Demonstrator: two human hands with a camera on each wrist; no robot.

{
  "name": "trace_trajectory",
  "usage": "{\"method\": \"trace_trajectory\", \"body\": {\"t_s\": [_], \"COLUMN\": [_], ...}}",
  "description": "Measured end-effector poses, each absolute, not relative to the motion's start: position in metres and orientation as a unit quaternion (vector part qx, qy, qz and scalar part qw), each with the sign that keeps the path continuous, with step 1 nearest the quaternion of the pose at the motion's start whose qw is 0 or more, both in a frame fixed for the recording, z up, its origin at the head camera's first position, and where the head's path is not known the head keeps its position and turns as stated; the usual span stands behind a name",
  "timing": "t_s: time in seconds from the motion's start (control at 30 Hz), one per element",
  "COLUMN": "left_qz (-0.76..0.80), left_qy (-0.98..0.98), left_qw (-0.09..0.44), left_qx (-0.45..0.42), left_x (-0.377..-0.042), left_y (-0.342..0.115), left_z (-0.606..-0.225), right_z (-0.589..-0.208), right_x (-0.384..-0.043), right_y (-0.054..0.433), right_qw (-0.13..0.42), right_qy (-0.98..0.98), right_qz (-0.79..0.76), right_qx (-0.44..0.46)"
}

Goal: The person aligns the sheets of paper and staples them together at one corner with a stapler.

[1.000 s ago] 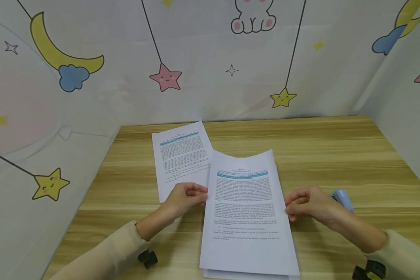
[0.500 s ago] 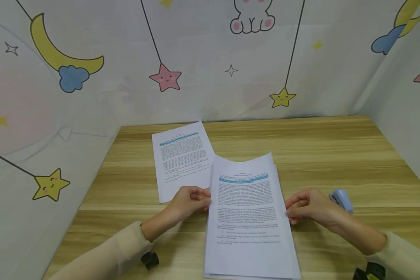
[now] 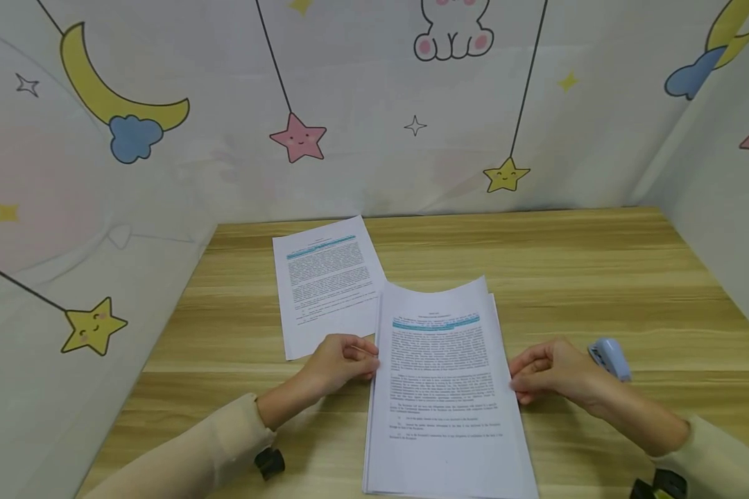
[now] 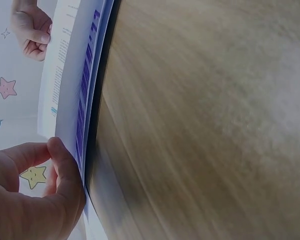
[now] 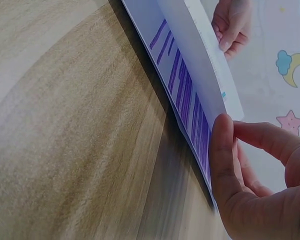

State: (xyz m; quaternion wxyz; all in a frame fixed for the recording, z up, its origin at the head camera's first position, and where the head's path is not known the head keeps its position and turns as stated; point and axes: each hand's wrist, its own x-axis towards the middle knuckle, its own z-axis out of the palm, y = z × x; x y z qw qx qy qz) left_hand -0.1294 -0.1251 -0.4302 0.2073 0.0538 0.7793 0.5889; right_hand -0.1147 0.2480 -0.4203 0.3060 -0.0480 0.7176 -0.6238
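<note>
A printed sheet of paper [image 3: 443,388] with a blue highlighted band near its top bows upward between the two hands. My left hand [image 3: 343,364] pinches its left edge between thumb and fingers, while my right hand [image 3: 552,371] pinches the right edge. Both wrist views show the sheet raised a little over a paper below it [image 5: 190,95], which carries purple highlighted lines. The lower paper's margin shows along the right side and bottom in the head view. Most of its face is hidden by the upper sheet.
Another printed sheet [image 3: 324,277] with a blue band lies tilted at the back left, its near right corner behind the held sheet. A small light-blue stapler [image 3: 610,358] rests beyond my right wrist on the wooden table [image 3: 574,270]. A patterned cloth [image 3: 374,180] hangs behind.
The held sheet has shifted slightly toward me and to the right, lying more nearly over the paper below. My left hand has moved right with it; my right hand has barely moved.
</note>
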Motion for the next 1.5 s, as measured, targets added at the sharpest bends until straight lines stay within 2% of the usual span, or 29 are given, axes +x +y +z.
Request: {"method": "trace_trajectory", "body": {"t_s": [0.77,1.5], "left_qz": [0.568,0.547], "left_qy": [0.794,0.811], "left_qw": [0.208,0.200], "left_qx": [0.051,0.052], "left_x": [-0.131,-0.132], "left_y": [-0.127,-0.129], "left_z": [-0.436,-0.442], "right_z": [-0.428,-0.436], "right_x": [-0.113,-0.115], "right_y": [0.247,0.250], "right_qw": [0.310,0.308], "right_qy": [0.740,0.771], "right_qz": [-0.596,-0.554], "right_qx": [-0.037,-0.061]}}
